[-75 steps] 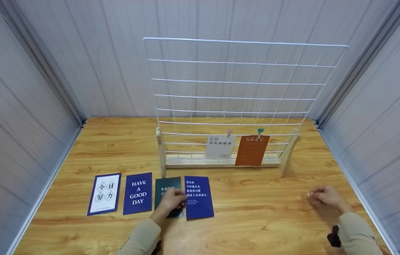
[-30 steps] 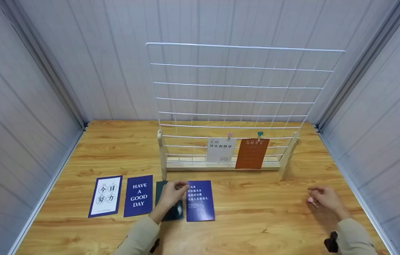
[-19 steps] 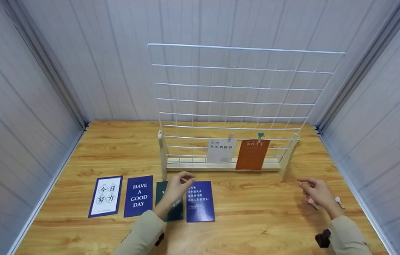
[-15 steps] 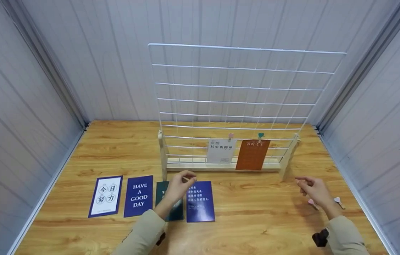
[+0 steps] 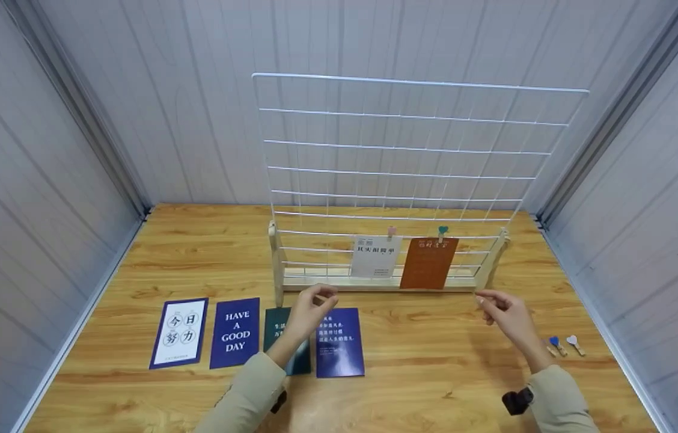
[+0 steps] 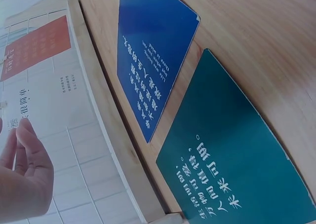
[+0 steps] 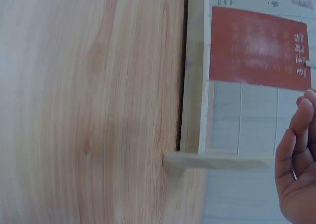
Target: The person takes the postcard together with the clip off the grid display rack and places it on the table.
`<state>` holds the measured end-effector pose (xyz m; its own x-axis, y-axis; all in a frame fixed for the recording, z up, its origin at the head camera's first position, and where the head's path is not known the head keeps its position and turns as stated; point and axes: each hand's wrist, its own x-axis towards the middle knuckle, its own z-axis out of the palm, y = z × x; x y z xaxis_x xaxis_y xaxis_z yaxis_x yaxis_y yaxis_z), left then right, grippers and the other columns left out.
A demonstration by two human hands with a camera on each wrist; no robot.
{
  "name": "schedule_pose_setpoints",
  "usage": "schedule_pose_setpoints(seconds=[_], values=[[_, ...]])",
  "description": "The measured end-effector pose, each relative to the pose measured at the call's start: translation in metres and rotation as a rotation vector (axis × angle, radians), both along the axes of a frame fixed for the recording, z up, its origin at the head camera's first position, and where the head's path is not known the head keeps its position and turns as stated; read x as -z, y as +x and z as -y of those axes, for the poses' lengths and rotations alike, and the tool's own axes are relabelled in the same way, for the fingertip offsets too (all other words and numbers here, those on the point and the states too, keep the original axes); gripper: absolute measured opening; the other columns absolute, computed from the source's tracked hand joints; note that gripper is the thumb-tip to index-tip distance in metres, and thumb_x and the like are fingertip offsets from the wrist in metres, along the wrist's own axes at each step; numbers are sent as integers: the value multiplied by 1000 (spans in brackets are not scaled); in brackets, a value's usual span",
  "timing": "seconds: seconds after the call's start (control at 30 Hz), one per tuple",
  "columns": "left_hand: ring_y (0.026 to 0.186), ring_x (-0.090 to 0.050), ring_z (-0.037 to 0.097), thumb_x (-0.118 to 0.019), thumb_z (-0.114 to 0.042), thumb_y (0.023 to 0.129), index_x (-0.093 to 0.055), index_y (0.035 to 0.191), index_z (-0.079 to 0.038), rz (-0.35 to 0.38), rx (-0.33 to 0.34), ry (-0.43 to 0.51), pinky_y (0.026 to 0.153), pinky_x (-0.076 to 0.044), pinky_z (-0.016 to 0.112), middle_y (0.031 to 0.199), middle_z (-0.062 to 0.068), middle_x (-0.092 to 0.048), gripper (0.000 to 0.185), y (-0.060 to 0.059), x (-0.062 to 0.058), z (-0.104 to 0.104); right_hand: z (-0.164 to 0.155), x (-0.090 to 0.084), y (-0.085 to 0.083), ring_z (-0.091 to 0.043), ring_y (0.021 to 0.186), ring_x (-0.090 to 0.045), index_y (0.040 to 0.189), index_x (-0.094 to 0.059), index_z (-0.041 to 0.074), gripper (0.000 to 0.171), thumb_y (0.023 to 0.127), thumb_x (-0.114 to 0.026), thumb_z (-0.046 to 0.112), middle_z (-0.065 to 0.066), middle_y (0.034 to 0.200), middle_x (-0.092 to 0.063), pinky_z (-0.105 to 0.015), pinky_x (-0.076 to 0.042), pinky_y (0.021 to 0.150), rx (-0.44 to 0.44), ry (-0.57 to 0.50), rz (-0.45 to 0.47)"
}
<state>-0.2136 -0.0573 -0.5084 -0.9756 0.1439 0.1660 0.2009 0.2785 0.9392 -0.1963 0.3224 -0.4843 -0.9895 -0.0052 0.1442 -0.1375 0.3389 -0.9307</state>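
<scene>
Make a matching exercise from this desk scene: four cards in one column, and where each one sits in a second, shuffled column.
Cards
1. orange card
2. HAVE A GOOD DAY card
3. dark green card
4. white card with blue border

Places
A. leftmost in the row flat on the table
B. clipped to the wire grid, right of the pale card
C. flat, partly under the left hand
D. flat, second from the left

Pairs: 1-B, 2-D, 3-C, 4-A
</scene>
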Motion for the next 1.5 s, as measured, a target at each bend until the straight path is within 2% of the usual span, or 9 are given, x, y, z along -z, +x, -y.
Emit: schedule_pose_setpoints(seconds=[0.47, 0.63, 0.8, 0.87, 0.93, 1.03, 1.1, 1.2, 1.5], values=[[81, -55, 17, -58, -12, 85, -60, 101, -2, -28, -7, 31, 70, -46, 27, 91, 5, -59, 19, -11, -2, -10, 38, 0, -11, -14, 48, -51, 99, -58, -14, 22, 84, -57, 1, -20, 59, -52, -23, -46, 47, 3, -110, 12], [81, -56, 27, -58, -8, 85, -59, 101, 3, -24, 3, 86, 69, -47, 31, 92, 14, -58, 19, -10, -13, -16, 46, 4, -21, -12, 48, -50, 100, -58, -15, 22, 84, -57, 0, -16, 58, -52, -22, -45, 46, 13, -144, 27], [79, -57, 27, -58, -10, 85, -58, 104, 1, 9, -9, 102, 64, -48, 29, 93, 10, -57, 22, -25, 4, -20, 45, 26, -37, -12, 49, -50, 102, -58, -13, 30, 84, -59, 11, -11, 58, -53, -23, -45, 45, -7, -166, -31], [77, -56, 27, -58, -11, 85, -57, 106, 1, 30, -17, 95, 59, -47, 28, 93, 8, -56, 24, -27, 4, -22, 34, 55, -56, -12, 51, -52, 104, -60, -7, 30, 84, -60, 15, -9, 61, -56, -22, -45, 46, -78, -230, -84], [77, -55, 28, -58, -13, 85, -56, 108, 0, 65, -24, 101, 55, -45, 27, 93, 7, -55, 26, -29, 3, -22, 35, 57, -58, -13, 53, -53, 106, -60, -5, 32, 84, -60, 19, -9, 65, -57, -22, -45, 47, -96, -252, -96], [74, -56, 27, -59, -13, 84, -55, 111, -1, 98, -32, 114, 50, -43, 24, 94, 7, -55, 29, -33, 4, -23, 39, 56, -61, -14, 55, -54, 108, -59, -4, 33, 84, -60, 19, -8, 67, -58, -23, -46, 49, -79, -259, -74], [71, -56, 24, -59, -12, 84, -54, 113, -2, 111, -35, 121, 47, -41, 23, 95, 8, -54, 31, -36, 4, -23, 54, 31, -50, -15, 55, -53, 107, -57, -9, 38, 84, -61, 21, -9, 66, -57, -24, -47, 49, -4, -205, -25], [64, -53, 16, -58, -10, 84, -51, 117, 0, 112, -34, 127, 45, -39, 21, 96, 12, -55, 35, -39, 3, -25, 61, 26, -53, -13, 55, -52, 107, -57, -9, 37, 84, -62, 19, -8, 65, -56, -23, -47, 50, 33, -205, 24], [69, -57, 25, -58, -3, 82, -50, 118, 2, 71, -57, 121, 52, -46, 26, 93, 12, -57, 37, -47, -3, -38, 77, 34, -72, -14, 54, -54, 101, -63, -2, 31, 82, -63, 23, -21, 69, -56, -28, -48, 50, -47, -253, -64]])
